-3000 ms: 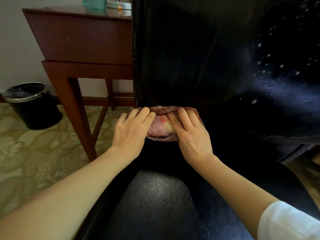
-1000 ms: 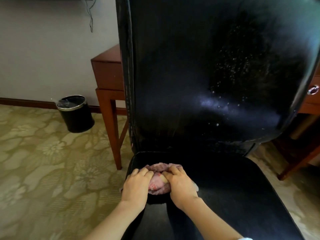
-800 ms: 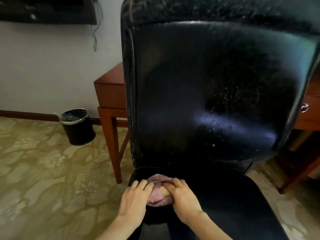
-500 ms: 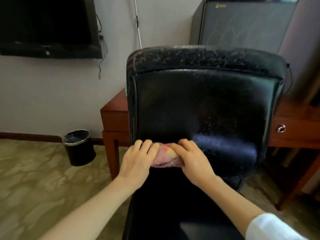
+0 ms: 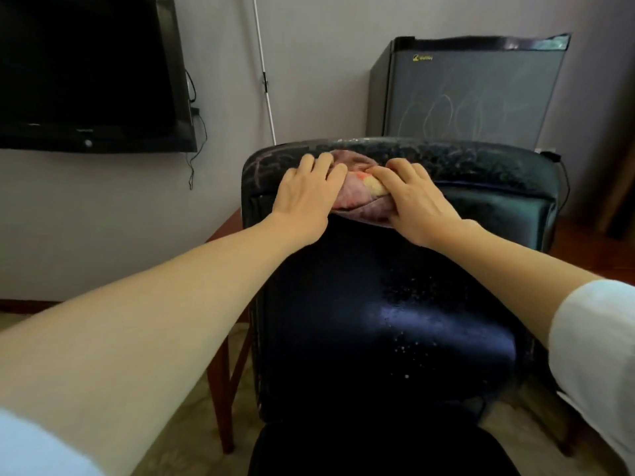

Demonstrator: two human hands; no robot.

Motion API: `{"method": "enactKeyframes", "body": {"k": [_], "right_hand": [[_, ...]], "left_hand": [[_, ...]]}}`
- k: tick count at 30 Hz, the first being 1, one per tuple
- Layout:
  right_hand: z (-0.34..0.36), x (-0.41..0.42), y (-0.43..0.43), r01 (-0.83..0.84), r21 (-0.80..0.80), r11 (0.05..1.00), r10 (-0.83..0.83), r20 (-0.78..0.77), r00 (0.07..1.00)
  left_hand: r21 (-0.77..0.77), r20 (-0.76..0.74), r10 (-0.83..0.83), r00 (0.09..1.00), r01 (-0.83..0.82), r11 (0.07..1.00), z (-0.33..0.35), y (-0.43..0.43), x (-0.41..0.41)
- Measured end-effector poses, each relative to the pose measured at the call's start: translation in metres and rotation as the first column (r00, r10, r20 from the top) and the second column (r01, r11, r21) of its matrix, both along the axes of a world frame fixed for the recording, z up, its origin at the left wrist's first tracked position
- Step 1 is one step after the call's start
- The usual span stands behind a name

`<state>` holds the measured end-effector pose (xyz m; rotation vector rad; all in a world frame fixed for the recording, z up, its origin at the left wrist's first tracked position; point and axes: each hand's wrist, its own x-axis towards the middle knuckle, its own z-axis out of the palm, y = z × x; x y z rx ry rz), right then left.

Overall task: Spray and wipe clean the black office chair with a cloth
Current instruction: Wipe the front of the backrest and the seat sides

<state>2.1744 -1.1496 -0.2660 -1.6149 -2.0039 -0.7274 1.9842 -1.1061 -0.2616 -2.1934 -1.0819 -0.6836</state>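
two risks, head view: the pink cloth [image 5: 357,197] sits bunched on the top edge of the black chair [image 5: 343,321] and could slip over the back under your push; droplets [image 5: 410,341] lower down may dry unwiped. your left hand [image 5: 305,197] and right hand [image 5: 415,201] press it, fingers flat, gripping nothing.

Chair [image 5: 378,321]: black leather-like upholstery, glossy and smooth on the backrest, cracked and rough along the top edge. Cloth [image 5: 357,197]: soft, crumpled pink fabric. Counter [image 5: 220,400]: smooth reddish wood. Fridge [image 5: 470,94]: matt grey door.
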Motion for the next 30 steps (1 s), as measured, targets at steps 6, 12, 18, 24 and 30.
{"method": "enactKeyframes", "body": {"k": [6, 12, 18, 24, 30], "right_hand": [[-0.008, 0.006, 0.002, -0.004, -0.168, 0.986, -0.005, -0.052, 0.999], [-0.002, 0.011, -0.003, -0.056, -0.253, 0.966, 0.039, -0.070, 0.997], [-0.002, 0.014, -0.003, -0.087, -0.113, 0.990, 0.086, -0.016, 0.996], [-0.018, 0.017, -0.009, -0.081, -0.039, 0.996, 0.082, 0.029, 0.996], [-0.055, 0.027, -0.021, -0.054, 0.037, 0.998, 0.053, 0.024, 0.998]], "left_hand": [[-0.126, 0.046, -0.036, 0.998, 0.041, 0.991, -0.024, 0.006, 0.001], [-0.099, 0.029, -0.102, 0.994, 0.105, 0.990, -0.024, 0.007, -0.007], [-0.006, -0.056, -0.098, 0.994, 0.098, 0.995, -0.026, 0.007, -0.007], [0.023, -0.056, -0.015, 0.998, 0.016, 1.000, -0.050, -0.005, 0.005], [0.031, -0.033, 0.003, 0.999, -0.002, 1.000, -0.086, -0.020, 0.022]]}}
